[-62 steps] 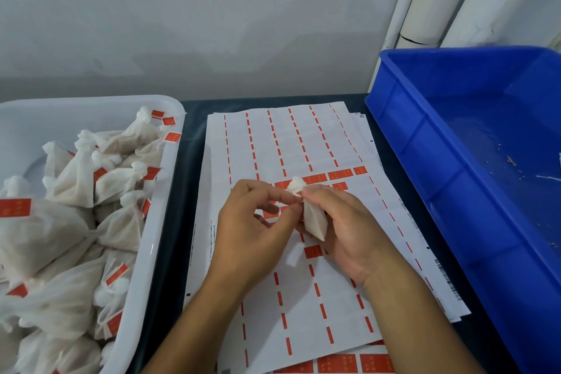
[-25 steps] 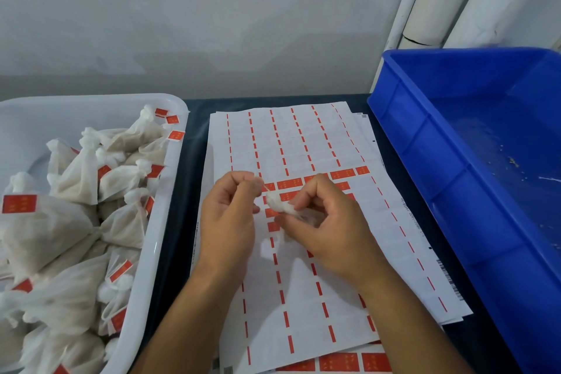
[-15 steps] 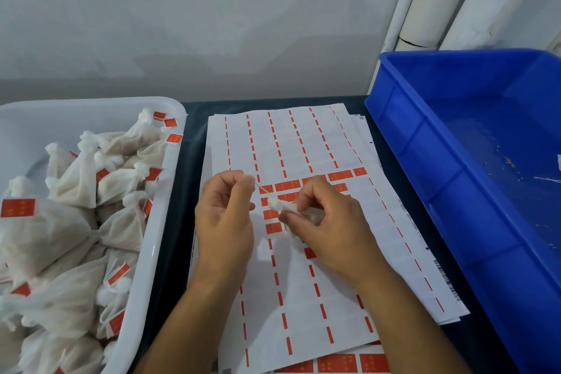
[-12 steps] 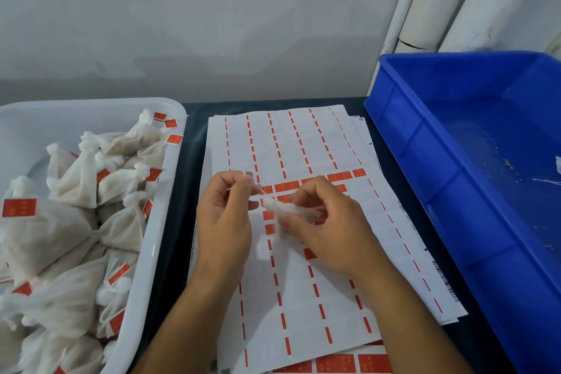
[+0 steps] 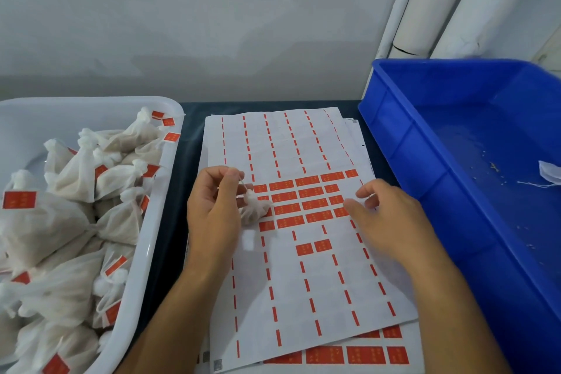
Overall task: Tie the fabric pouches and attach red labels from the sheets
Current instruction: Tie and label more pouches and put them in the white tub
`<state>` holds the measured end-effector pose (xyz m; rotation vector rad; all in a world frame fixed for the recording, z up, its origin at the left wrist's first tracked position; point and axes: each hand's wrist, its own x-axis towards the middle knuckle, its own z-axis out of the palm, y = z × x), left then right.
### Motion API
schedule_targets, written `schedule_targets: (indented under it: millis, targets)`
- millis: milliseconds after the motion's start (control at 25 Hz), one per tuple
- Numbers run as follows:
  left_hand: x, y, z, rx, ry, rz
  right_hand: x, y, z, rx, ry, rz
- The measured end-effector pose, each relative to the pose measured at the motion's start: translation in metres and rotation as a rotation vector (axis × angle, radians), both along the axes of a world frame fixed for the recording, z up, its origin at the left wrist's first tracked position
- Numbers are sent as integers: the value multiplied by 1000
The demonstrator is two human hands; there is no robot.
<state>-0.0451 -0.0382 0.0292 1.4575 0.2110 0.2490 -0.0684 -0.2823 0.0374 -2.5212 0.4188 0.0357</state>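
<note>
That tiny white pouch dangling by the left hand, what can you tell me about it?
The pouch is a small bag of thin, slightly see-through white fabric, gathered at the top into a puffy neck. A fine string runs up from that neck to the left hand, which pinches it between thumb and fingers. The pouch sits beside that hand, over the label sheet, partly covering a few red labels. It carries no red label. The right hand is apart from it.

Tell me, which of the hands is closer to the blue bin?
Right. The right hand hovers over the label sheet beside the blue bin; the left hand is farther away, holding a pouch by its string.
</note>
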Motion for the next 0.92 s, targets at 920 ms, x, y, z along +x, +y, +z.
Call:
schedule_targets:
  millis: [920]
  targets:
    - [-30,-25,-15,1103,-133,-517,-5,-28,-6,204,-135,-124]
